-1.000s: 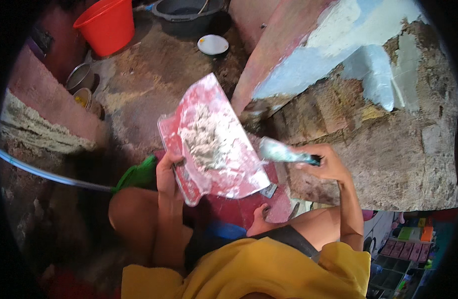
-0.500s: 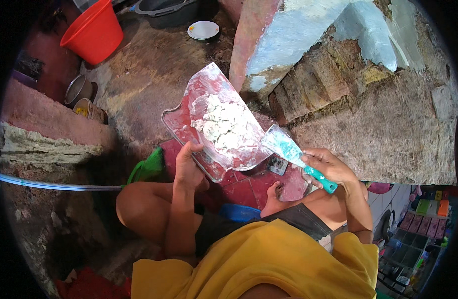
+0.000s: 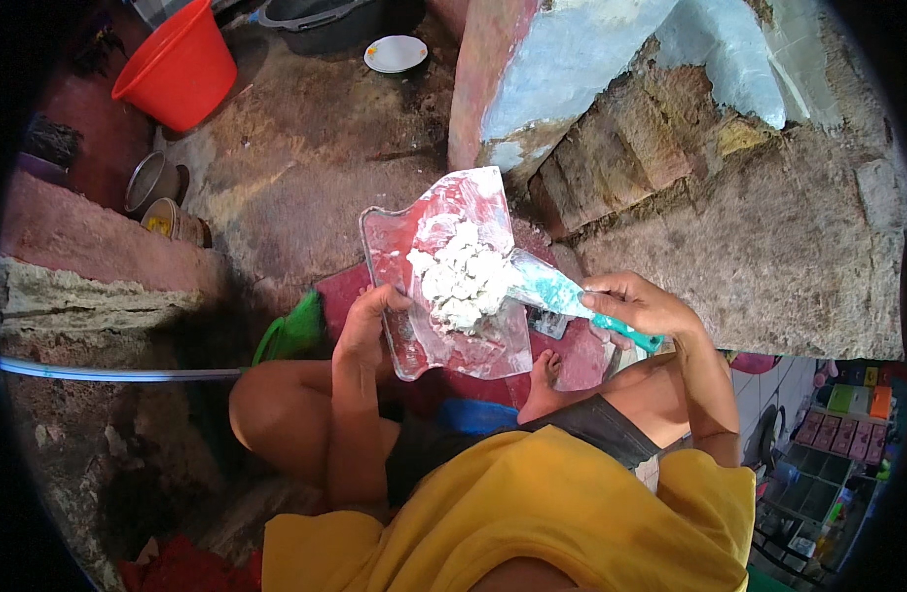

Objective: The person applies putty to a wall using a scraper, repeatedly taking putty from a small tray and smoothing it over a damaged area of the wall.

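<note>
Left hand (image 3: 366, 321) grasping red mixing board (image 3: 443, 276) with white putty (image 3: 461, 281); right hand (image 3: 639, 308) clenched on teal-handled putty knife (image 3: 572, 299).

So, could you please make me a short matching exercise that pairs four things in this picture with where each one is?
Things:
1. bucket
2. scraper
3. board
4. plate

Places:
A. in the right hand
B. on the ground at the top, near the middle
C. held at its edge by the left hand
D. on the ground at the upper left

Pairs: 1-D, 2-A, 3-C, 4-B
</note>
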A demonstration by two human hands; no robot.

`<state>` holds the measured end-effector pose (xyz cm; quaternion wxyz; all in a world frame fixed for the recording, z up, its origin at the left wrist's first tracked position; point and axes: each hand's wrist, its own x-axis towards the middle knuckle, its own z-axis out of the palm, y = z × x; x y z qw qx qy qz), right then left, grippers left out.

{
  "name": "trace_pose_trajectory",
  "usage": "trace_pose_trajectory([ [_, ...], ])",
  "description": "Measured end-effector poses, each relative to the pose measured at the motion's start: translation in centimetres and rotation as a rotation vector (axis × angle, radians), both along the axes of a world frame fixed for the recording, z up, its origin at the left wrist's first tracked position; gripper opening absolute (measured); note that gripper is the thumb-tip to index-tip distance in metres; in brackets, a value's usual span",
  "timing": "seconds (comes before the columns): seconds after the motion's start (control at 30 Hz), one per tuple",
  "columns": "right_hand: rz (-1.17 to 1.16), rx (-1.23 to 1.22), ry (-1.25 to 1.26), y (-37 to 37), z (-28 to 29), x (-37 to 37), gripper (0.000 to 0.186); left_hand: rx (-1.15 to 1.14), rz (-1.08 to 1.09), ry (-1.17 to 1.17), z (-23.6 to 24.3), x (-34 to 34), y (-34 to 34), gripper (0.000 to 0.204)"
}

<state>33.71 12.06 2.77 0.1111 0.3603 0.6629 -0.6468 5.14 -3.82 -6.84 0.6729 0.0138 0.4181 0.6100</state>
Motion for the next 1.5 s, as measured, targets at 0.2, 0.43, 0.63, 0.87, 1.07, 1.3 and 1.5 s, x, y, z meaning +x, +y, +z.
trace_pose_trajectory([
  [0.2,0.03,0.108,0.064,1.0,0.0,0.1,0.026,0.008,0.038,-0.072,0.5,-0.2,0.4,0.047],
  [0.43,0.071,0.431,0.057,0.0,1.6,-0.4,0.02,0.078,0.073,-0.088,-0.6,-0.3,0.9,0.05],
  [0.63,0.405,1.263,0.024,-1.7,3.6,-1.9,0.023,0.095,0.074,-0.082,-0.9,-0.2,1.0,0.05],
  [0.87,0.83,1.592,-0.063,-2.7,5.4,-3.6,0.04,0.128,0.107,-0.103,0.1,0.5,1.1,0.053],
  [1.07,1.061,1.639,-0.191,-3.2,6.7,-4.3,0.037,0.115,0.124,-0.099,-1.3,0.5,1.2,0.054],
  [1.3,0.665,1.141,0.062,-0.7,7.6,-3.3,0.024,0.108,0.14,-0.094,0.5,0.2,0.9,0.055],
  [1.5,0.002,0.186,-0.059,2.3,4.8,-0.8,0.028,0.158,0.186,-0.092,-0.6,-0.2,0.8,0.056],
])
